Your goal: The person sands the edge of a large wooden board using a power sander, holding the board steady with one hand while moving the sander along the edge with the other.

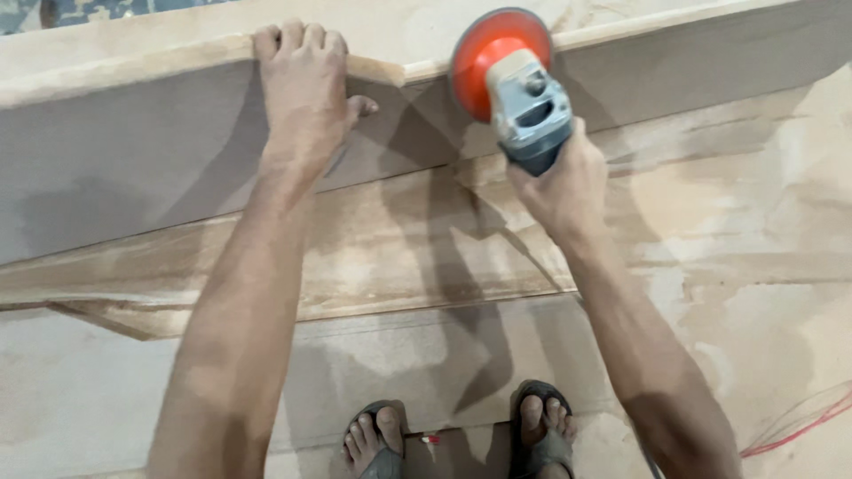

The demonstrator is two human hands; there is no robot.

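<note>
A long grey-brown board (124,160) stands on its edge across the upper part of the head view. My left hand (302,89) lies over its top edge, fingers curled over the pale rim. My right hand (559,182) grips the body of a grey angle grinder (531,111). The grinder's orange sanding disc (484,58) meets the board's top edge, just right of my left hand.
Dusty flat panels (417,248) cover the floor below the board. My two feet in dark sandals (382,443) stand at the bottom middle. A thin red cord (799,424) curls at the lower right. Sawdust coats the surface at the right.
</note>
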